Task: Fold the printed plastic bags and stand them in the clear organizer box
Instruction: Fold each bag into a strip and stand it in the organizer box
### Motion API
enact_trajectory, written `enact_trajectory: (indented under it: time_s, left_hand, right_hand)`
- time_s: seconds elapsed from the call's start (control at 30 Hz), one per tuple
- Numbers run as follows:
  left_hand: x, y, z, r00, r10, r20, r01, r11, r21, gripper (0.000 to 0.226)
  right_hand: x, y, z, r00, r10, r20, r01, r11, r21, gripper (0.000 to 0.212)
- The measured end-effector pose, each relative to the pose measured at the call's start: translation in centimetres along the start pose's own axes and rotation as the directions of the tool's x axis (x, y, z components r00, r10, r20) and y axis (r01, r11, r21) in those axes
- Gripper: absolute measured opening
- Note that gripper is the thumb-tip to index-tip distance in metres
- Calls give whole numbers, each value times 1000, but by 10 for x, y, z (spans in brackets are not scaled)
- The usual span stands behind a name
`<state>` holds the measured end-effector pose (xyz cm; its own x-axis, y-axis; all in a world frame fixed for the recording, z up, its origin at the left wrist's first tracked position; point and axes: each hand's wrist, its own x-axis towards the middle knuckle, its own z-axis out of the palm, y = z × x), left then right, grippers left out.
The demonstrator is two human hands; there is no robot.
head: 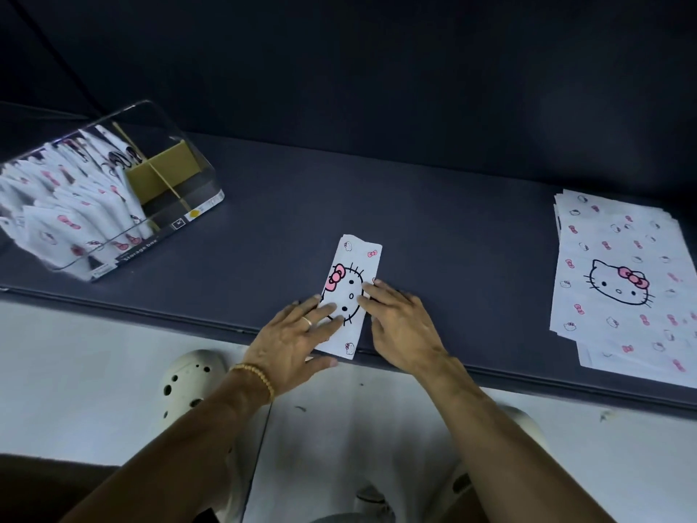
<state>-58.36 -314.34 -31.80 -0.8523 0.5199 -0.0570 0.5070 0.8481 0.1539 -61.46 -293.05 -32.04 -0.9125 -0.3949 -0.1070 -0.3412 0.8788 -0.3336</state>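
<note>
A white plastic bag printed with a cat face and pink bows (356, 264) lies folded into a narrow strip near the front edge of the dark table (433, 228). My left hand (292, 339) presses flat on the strip's near left part with straight fingers. My right hand (401, 320) rests with straight fingers along the strip's right edge. The clear organizer box (188, 205) stands at the far left, holding several folded printed bags upright.
A stack of flat unfolded printed bags (618, 281) lies at the table's right end. Inside the box a brown cardboard divider (166, 175) stands behind the bags. Below the table edge are a pale floor and light perforated shoes (188, 383).
</note>
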Motion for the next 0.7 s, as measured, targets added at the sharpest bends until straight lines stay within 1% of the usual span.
enact_trajectory:
  time_s: [0.07,0.13,0.17,0.23,0.33,0.37,0.43,0.5,0.53,0.57,0.6,0.63,0.7]
  left_hand:
    - [0,1,-4,999,16,-50,-18,1000,-22,56]
    - [2,1,-7,995,4,-103,-12,997,-75,45]
    - [4,1,-9,991,-14,-132,0,994,-106,40]
    - [9,2,-11,988,-77,-136,51,981,-188,32]
    - [17,1,-14,975,-213,-69,177,922,-344,28]
    - [20,1,-15,972,-231,-42,201,912,-358,27]
    - [26,2,-18,968,-250,20,241,905,-351,27]
    - [26,2,-23,956,-280,88,291,875,-387,36]
    - [25,1,-25,951,-287,112,306,838,-451,44]
    - [23,0,-27,951,-284,123,305,790,-531,46]
    - [22,-1,-29,952,-279,122,295,745,-599,42]
    - [22,-2,-30,951,-284,125,296,712,-637,35]
    - [26,-3,-29,932,-323,165,347,661,-666,31]
  right_hand:
    - [0,3,-2,999,-17,48,15,999,31,52]
    - [-1,3,-4,994,-29,108,23,998,54,58]
    - [-2,3,-5,992,-31,126,23,998,65,59]
    - [-5,2,-7,991,-29,129,16,995,98,58]
    - [-9,-2,-4,998,4,64,-12,992,129,53]
    - [-9,-4,-2,1000,11,22,-14,992,124,49]
    - [-9,-8,1,996,10,-84,2,991,136,33]
    - [-9,-10,1,988,15,-153,12,985,173,21]
    - [-9,-9,0,985,27,-168,8,979,202,18]
    - [-8,-8,-1,985,50,-163,-9,970,245,18]
    - [-8,-6,-2,987,88,-134,-44,951,305,18]
    - [-7,-4,-5,986,137,-91,-93,921,378,18]
    - [-5,-1,-11,974,224,-8,-189,838,512,19]
